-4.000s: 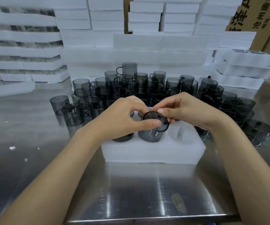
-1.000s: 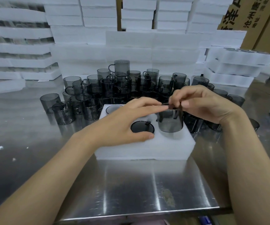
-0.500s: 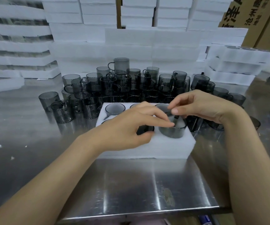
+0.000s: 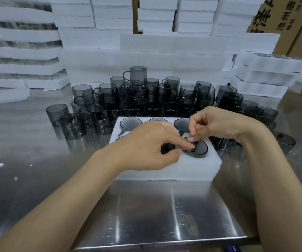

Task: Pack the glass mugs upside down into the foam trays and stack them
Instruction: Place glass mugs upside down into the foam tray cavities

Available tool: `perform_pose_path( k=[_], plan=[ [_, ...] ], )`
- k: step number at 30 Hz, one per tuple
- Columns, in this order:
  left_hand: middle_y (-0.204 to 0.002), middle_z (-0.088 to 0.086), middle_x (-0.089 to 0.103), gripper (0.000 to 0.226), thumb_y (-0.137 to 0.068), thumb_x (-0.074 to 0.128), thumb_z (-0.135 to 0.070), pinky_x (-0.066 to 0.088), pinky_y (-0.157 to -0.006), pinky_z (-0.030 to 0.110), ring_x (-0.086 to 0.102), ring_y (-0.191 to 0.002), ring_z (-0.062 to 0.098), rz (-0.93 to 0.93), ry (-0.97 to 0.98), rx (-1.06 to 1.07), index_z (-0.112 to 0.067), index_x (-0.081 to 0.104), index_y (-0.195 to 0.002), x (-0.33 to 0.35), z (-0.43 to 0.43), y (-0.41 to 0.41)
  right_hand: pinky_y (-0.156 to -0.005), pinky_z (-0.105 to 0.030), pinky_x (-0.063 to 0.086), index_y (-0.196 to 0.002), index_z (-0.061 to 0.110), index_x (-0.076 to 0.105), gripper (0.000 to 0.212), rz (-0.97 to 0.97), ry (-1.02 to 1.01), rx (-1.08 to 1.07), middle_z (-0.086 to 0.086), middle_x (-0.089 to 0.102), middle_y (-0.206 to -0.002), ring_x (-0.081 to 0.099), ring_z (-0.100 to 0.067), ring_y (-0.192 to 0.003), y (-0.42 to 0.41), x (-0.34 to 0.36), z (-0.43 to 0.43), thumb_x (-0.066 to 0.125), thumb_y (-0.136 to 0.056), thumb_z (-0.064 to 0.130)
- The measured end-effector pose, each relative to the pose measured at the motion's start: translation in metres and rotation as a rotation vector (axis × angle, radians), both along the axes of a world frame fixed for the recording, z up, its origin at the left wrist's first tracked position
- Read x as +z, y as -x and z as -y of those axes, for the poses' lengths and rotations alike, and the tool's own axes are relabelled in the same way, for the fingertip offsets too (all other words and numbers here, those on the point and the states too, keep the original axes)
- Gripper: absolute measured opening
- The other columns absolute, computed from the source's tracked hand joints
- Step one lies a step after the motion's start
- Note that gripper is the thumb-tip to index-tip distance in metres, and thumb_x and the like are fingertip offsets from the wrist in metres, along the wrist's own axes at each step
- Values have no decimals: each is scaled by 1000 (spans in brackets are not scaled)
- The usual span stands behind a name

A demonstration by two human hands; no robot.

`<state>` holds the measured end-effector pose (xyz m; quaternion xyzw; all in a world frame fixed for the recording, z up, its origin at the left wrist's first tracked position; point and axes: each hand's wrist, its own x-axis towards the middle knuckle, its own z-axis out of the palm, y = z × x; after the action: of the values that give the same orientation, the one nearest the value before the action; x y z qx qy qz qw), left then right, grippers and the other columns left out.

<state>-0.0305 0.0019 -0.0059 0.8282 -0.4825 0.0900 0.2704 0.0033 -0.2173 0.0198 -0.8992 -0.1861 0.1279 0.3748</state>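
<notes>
"Glass mug [image 4: 198,148] first, please: where does it sit?"

"In the lower-right pocket of the foam tray [image 4: 197,168], near the middle of the frame. It is bottom up and sunk in, so only its dark round base shows above the foam."

"And the hands?"

"The left hand [image 4: 146,148] comes in from the lower left. Its index finger is straight and the tip presses on the base. The thumb reaches toward the mug's near edge, and the other fingers are folded under. The right hand [image 4: 217,124] comes in from the right side. Its fingertips are bunched together and point down onto the far edge of the same base (whether they pinch something there or only press, I cannot tell)."

"What else is in the tray?"

"In the upper row I see an upper-left mug [image 4: 130,123] and an upper-right mug [image 4: 182,123]. The left hand hides most of the rest."

"And behind it?"

"Loose mugs [image 4: 137,95] stand crowded on the steel table [image 4: 146,206] just beyond the tray, some on top of others. White foam stacks [image 4: 146,48] fill the upper part of the frame, and cardboard boxes [image 4: 282,15] are at the upper right."
</notes>
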Motion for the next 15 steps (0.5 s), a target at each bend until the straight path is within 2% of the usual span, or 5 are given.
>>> perform_pose_path(
  k=[4, 7, 9, 12, 15],
  plan=[
    [-91, 1, 74, 29, -91, 51, -34, 51, -80, 41, 66, -89, 20, -147, 44, 72, -28, 72, -110, 3, -13, -3, -72, -27, 42, -72, 21, 72, 14, 50, -84, -32, 10, 38, -51, 39, -8, -55, -1, -3, 4, 84, -65, 19],
    [-86, -13, 71, 37, -92, 45, -42, 52, -80, 41, 64, -91, 10, 10, 251, 237, -22, 77, -94, 5, -25, -11, -62, -23, 32, -81, 24, 75, 31, 143, -138, -74, 13, 39, -53, 37, -6, -55, -5, -5, 1, 84, -57, 39],
    [-81, -14, 69, 36, -92, 44, -41, 51, -76, 40, 62, -88, 9, 96, 323, 427, -25, 75, -85, 6, -32, -20, -58, -18, 31, -82, 27, 75, 35, 187, -137, -81, 13, 41, -55, 39, -5, -56, -6, -6, -2, 83, -55, 47],
    [-62, -6, 58, 40, -94, 43, -42, 40, -56, 29, 56, -68, 16, 226, 155, 750, -19, 61, -67, 3, -46, -33, -57, -17, 35, -77, 31, 74, 18, 292, -50, -192, 11, 54, -61, 45, -1, -55, -10, -12, -3, 81, -69, 46],
    [-50, -3, 49, 50, -93, 43, -45, 27, -51, 24, 49, -55, 16, 212, 29, 935, -14, 44, -54, 2, -61, -43, -62, -22, 43, -76, 32, 70, 10, 476, 87, -405, 12, 64, -76, 57, -4, -73, -15, -17, 1, 70, -83, 39]
  ],
)
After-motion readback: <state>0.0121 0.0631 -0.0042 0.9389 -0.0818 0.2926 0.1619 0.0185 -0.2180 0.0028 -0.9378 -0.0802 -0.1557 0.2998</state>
